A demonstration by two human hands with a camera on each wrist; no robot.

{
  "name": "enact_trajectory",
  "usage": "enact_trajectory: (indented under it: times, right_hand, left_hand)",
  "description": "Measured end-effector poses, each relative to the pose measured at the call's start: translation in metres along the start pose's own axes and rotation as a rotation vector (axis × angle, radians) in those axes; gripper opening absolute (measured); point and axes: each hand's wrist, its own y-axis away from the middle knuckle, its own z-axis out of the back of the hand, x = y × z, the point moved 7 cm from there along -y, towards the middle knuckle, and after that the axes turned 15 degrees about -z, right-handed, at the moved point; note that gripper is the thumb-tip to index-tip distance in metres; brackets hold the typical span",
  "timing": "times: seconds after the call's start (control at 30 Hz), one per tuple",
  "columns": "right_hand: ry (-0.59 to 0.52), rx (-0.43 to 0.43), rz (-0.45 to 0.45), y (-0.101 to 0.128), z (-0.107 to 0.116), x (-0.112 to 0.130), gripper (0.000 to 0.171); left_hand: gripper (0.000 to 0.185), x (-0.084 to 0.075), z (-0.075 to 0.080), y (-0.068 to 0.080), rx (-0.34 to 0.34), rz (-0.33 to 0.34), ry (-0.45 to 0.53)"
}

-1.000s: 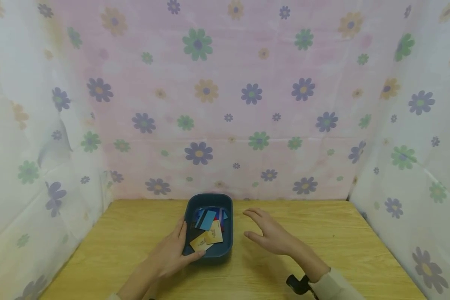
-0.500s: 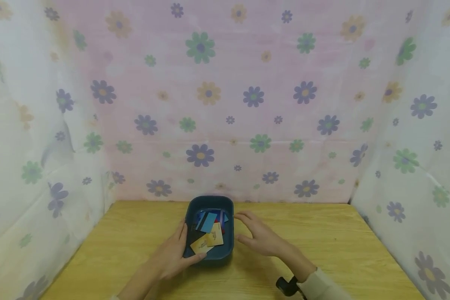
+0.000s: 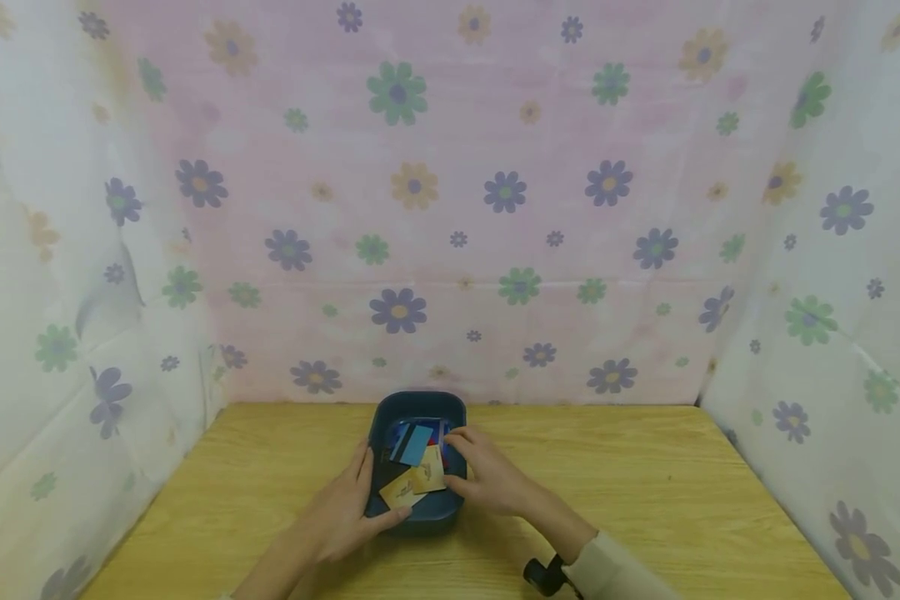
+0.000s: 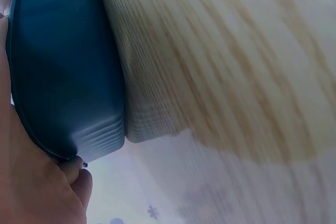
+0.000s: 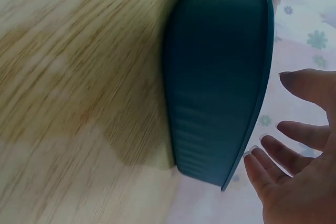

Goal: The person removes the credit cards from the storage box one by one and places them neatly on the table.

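Since the earlier frames, the right hand has moved left, and its fingertips now reach over the edge of the bin. The bin is dark blue and sits low in the frame, just left of the middle. Cards lie in it in a loose pile: a light blue card with a dark stripe, and two tan cards nearer the bottom. The right hand is loose, its fingers spread and a little bent; I cannot tell if it touches a card. The left hand holds the bin's lower left corner, fingers along the side and thumb over the near edge.

Under the bin is a yellow wood table with streaky grain. It fills the bottom of the frame and runs back to a pink sheet. White sheets stand at the left and right, with some creases. Purple, green and orange flowers dot them all. A pale sleeve shows at the lower right.
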Motion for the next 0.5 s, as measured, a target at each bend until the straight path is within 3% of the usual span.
enact_trajectory:
  times: [0.33,0.5]
  right_hand:
    - [-0.018,0.012,0.026,-0.015,-0.01,0.017,0.051]
    - [-0.063,0.067,-0.032,-0.026,-0.02,0.022,0.059]
  left_hand:
    - [0.12,0.0,-0.002,0.0,-0.005,-0.008,-0.025]
    - [0.12,0.001,-0.001,-0.001,-0.01,-0.009,-0.024]
